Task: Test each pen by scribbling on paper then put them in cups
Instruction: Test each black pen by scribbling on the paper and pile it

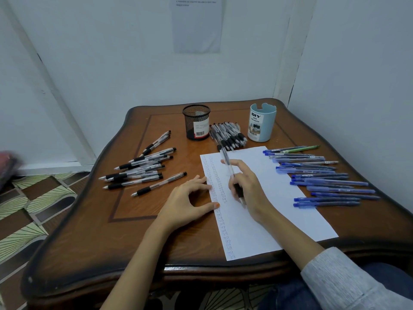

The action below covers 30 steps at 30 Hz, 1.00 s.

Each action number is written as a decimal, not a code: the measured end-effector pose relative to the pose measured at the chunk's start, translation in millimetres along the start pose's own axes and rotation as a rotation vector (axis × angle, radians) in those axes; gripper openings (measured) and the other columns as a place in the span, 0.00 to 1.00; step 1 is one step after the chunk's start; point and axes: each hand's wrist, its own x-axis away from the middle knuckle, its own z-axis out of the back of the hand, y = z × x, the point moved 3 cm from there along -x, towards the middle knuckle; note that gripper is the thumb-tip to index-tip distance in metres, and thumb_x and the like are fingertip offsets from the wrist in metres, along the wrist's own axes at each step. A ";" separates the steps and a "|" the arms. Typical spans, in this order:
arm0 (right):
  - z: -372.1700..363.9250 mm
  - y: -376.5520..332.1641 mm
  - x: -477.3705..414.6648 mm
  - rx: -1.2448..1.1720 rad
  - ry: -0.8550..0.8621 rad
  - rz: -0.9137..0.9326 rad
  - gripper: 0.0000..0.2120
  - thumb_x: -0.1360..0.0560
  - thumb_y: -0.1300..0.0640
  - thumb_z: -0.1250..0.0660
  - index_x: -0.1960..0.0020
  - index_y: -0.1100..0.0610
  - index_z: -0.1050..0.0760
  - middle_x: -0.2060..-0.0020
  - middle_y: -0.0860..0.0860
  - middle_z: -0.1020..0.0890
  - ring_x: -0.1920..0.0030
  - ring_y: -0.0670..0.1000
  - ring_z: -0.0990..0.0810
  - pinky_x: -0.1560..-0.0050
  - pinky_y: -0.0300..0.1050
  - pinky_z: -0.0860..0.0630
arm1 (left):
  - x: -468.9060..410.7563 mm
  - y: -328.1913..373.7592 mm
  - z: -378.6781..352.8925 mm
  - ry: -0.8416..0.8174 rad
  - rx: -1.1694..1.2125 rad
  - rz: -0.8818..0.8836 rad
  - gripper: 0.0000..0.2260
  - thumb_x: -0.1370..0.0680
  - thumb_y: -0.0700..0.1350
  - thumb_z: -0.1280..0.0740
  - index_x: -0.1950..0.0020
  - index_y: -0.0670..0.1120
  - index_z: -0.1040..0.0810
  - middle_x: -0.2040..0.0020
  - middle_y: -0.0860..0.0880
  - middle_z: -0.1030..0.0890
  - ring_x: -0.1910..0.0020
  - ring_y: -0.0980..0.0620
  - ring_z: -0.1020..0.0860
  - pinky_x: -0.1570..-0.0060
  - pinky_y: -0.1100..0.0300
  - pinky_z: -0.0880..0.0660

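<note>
Two cups stand at the far side of the surface (pixel 111 242): a black mesh cup (pixel 196 123) and a blue cup (pixel 262 123), both empty as far as can be seen. Your right hand (pixel 245 186) has its fingers grasping one pen (pixel 230 168), tip down on the paper (pixel 279 198). Your left hand (pixel 190 198) rests with fingers released, steadying the paper's left edge. Black pens (pixel 143 168) lie to the left, blue pens (pixel 324 177) to the right.

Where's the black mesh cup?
Head view: the mesh cup stands at the table's far end, left of the black pen heap and blue cup.
</note>
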 end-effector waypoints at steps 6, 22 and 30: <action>5.1 -3.9 -8.5 0.119 -0.022 0.064 0.27 0.23 0.63 0.34 0.28 0.47 0.35 0.63 0.50 0.23 0.70 0.41 0.23 0.68 0.35 0.26 | -1.4 -2.4 -0.6 0.004 -0.025 0.005 0.23 0.31 0.60 0.27 0.38 0.56 0.22 0.30 0.58 0.29 0.29 0.64 0.39 0.26 0.53 0.42; 53.8 -34.4 -134.6 0.594 0.337 0.178 0.07 0.28 0.64 0.28 0.51 0.64 0.17 0.56 0.58 0.16 0.58 0.48 0.21 0.54 0.37 0.25 | -7.6 -9.7 3.9 -0.016 0.012 0.021 0.27 0.34 0.63 0.26 0.37 0.57 0.23 0.31 0.63 0.30 0.30 0.69 0.39 0.27 0.57 0.41; 38.9 -22.9 -173.1 0.766 0.298 0.182 0.08 0.27 0.64 0.29 0.49 0.66 0.18 0.51 0.60 0.17 0.50 0.55 0.19 0.48 0.45 0.22 | -10.6 -13.0 2.3 -0.034 -0.007 0.031 0.29 0.34 0.66 0.28 0.36 0.59 0.24 0.32 0.66 0.31 0.30 0.71 0.41 0.27 0.58 0.41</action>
